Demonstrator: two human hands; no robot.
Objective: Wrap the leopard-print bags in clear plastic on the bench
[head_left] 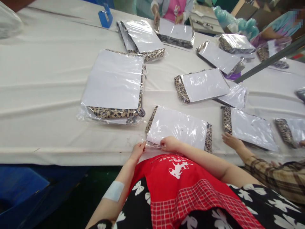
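Right in front of me lies a clear plastic bag (177, 125) with a white sheet over a leopard-print item inside. My left hand (138, 150) pinches the bag's near left corner between thumb and fingers. On the bag's near edge, my right hand (169, 143) has its fingers curled around the plastic. Left and farther back, a stack of similar bagged leopard-print items (113, 81) rests on the table.
White cloth covers the long table (47, 89). More bagged items (202, 84) lie beyond and to the right. At right, a co-worker's hand (232, 141) touches another bag (252, 128). A grey pole (271, 58) slants across the right side. A blue dispenser (105, 17) stands far back.
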